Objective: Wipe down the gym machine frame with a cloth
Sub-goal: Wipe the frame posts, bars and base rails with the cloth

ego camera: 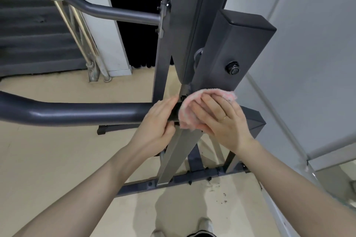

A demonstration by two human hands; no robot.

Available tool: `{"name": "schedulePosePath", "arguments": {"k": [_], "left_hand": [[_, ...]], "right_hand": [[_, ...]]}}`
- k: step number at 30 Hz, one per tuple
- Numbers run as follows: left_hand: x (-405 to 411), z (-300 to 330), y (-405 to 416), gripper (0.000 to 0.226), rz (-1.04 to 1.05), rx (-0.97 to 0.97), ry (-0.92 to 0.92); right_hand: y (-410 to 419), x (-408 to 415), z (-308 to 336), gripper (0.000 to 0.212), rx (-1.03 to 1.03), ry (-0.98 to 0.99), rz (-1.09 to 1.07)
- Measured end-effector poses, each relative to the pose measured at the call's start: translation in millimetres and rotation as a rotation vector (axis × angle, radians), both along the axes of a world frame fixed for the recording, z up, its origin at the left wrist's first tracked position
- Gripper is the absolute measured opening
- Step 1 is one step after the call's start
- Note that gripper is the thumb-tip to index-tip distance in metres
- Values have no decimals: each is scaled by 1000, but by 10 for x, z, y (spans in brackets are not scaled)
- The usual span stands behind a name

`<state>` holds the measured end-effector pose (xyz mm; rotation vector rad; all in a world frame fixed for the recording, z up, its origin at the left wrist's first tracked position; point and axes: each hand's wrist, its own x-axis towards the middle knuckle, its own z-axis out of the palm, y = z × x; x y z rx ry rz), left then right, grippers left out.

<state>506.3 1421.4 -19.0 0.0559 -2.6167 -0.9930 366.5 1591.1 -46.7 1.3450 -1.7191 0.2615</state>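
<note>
Item: pink cloth [189,114], wrapped round the joint where the curved bar [77,112] meets the machine frame [179,152], between both hands.
Right hand [219,119]: fingers flat, pressing the cloth to the frame.
Left hand [159,121]: curled round the bar end, just beside the cloth.
Risks, judged: cloth snagging on the bolts in the joint; fingers pinched there if the bar swings.

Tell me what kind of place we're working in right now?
Most likely a small gym or home workout corner indoors: a dark steel exercise machine frame with a curved handle bar, a beige hard floor, and a staircase with a metal railing behind.
</note>
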Motion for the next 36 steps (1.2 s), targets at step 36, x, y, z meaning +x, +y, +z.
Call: {"name": "schedulePosePath", "arguments": {"k": [36], "left_hand": [[39, -657, 685, 76, 281, -132, -5]], "right_hand": [[277, -189, -518, 34, 207, -629, 276]]}}
